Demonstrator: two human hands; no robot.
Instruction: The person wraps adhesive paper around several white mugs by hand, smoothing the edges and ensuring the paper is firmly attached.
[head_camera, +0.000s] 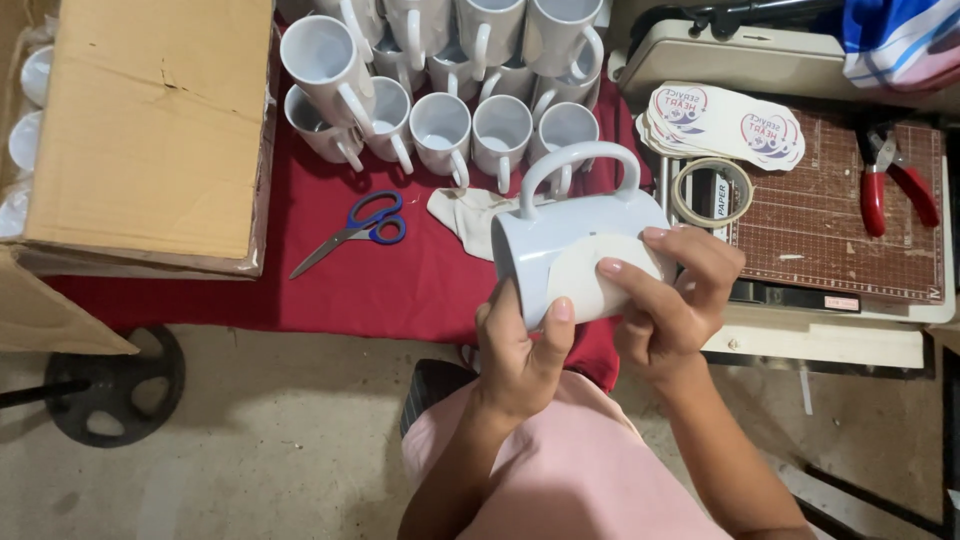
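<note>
I hold a white mug (560, 230) on its side over my lap, its handle pointing up. My left hand (520, 350) grips the mug's lower end, thumb against a pale paper sheet (595, 280) wrapped on the mug's wall. My right hand (670, 300) presses that sheet onto the mug with its fingers. A roll of paper tape (712, 192) lies just beyond the mug, and a stack of printed cut-out sheets (720, 125) sits behind it.
Several white mugs (440, 70) stand on a red cloth (400, 280) ahead. Blue-handled scissors (355, 232) and a crumpled cloth (462, 215) lie there. A cardboard box (150, 130) is at left. A cutting mat (850, 230) with red pliers (890, 180) is at right.
</note>
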